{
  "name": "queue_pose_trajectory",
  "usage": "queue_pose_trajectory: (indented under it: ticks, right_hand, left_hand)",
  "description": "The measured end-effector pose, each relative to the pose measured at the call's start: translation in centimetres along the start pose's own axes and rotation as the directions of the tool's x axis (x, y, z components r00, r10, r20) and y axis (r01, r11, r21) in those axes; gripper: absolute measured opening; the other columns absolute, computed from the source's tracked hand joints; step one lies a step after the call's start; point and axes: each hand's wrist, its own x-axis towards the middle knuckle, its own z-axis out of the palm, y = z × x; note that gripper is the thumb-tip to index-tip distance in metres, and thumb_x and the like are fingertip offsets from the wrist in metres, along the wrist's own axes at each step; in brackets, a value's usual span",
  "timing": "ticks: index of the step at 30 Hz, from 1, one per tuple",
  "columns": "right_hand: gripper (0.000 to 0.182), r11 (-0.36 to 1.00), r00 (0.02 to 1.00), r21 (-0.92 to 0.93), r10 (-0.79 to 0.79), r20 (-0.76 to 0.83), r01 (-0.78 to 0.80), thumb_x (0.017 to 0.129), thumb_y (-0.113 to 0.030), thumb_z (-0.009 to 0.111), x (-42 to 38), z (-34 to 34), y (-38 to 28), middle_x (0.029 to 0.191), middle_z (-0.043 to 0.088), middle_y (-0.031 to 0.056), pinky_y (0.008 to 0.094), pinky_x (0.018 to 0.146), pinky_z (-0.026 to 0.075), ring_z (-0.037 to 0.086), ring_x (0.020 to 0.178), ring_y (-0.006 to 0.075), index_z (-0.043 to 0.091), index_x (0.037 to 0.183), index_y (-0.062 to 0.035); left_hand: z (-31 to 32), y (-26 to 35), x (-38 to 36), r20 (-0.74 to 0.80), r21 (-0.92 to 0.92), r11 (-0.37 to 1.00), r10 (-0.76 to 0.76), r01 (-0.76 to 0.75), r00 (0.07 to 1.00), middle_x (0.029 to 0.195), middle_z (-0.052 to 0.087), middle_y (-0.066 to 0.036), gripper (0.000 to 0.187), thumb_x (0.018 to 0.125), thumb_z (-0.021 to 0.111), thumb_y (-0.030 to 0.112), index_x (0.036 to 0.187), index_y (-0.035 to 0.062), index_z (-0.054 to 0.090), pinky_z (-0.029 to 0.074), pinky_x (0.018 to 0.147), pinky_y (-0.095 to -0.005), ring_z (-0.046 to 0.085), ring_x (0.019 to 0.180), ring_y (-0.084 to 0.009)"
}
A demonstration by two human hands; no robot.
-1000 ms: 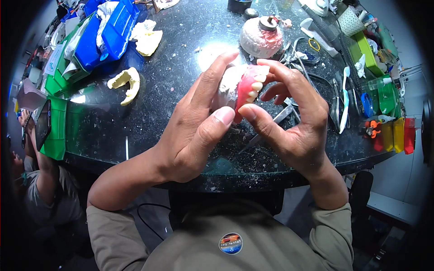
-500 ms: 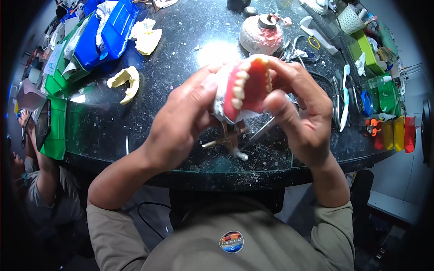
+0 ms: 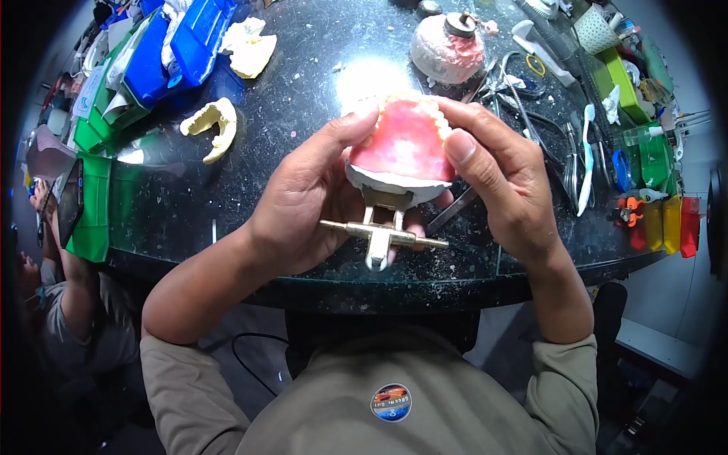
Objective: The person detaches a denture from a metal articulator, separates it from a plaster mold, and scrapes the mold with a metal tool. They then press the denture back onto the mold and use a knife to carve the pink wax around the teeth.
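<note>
Between both hands is a pink denture model with pale teeth along its far and side edges, set on a white plaster base. A brass-coloured metal hinge frame with a crossbar extends from the base toward my body. My left hand is wrapped round the model's left side, its thumb at the upper left edge. On the right side, my right hand grips the model, the thumb on the pink surface near the teeth. Some fingers of both hands are hidden behind the model.
A cream horseshoe-shaped cast lies left on the dark table. Blue and green bins stand farther left. A pink-stained burner, metal tools and a toothbrush are at right. Another person's arm shows at far left.
The model has turned so its pink palate and the metal frame face me more squarely. Both hands still hold it, and my right thumb has shifted slightly up.
</note>
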Motion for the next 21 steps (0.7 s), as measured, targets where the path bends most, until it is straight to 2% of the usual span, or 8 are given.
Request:
queue_pose_trajectory:
  ticks: [5, 9, 21]
  right_hand:
    - [0.034, 0.999, 0.999, 0.003, 0.051, 0.015, -0.051, 0.092, -0.022, 0.059, -0.1, -0.2, -0.3, 0.093, 0.059, 0.0101, 0.0264, 0.074, 0.048, 0.059, 0.084, 0.0138, 0.060, 0.113, 0.0048]
    - [0.034, 0.998, 0.998, 0.005, 0.055, 0.019, -0.055, 0.092, -0.022, 0.059, -0.1, -0.2, -0.4, 0.093, 0.059, 0.0101, 0.0268, 0.075, 0.047, 0.059, 0.086, 0.0142, 0.060, 0.112, 0.0048]
    - [0.035, 0.999, 1.000, 0.042, 0.002, 0.021, -0.003, 0.092, -0.019, 0.056, -0.1, -0.3, -0.1, 0.094, 0.058, 0.0110, 0.0261, 0.073, 0.047, 0.057, 0.084, 0.0135, 0.057, 0.116, 0.0069]
  left_hand:
    - [-0.8, -0.2, 0.0, 0.078, 0.062, 0.997, -0.040, 0.035, 0.996, 0.106, 0.057, -0.033, 0.064, 0.097, 0.022, 0.051, 0.130, -0.0003, 0.040, 0.058, 0.050, -0.0303, 0.068, 0.072, -0.0311]
    - [0.1, -0.1, -0.2, -0.006, -0.027, 0.998, -0.054, 0.054, 0.999, 0.105, 0.058, -0.033, 0.065, 0.097, 0.021, 0.051, 0.130, -0.0008, 0.040, 0.058, 0.049, -0.0303, 0.068, 0.071, -0.0303]
    - [0.4, -0.3, -0.3, -0.070, 0.100, 0.995, 0.015, -0.008, 0.997, 0.102, 0.061, -0.029, 0.062, 0.097, 0.024, 0.051, 0.129, 0.0027, 0.044, 0.059, 0.060, -0.0348, 0.069, 0.069, -0.0258]
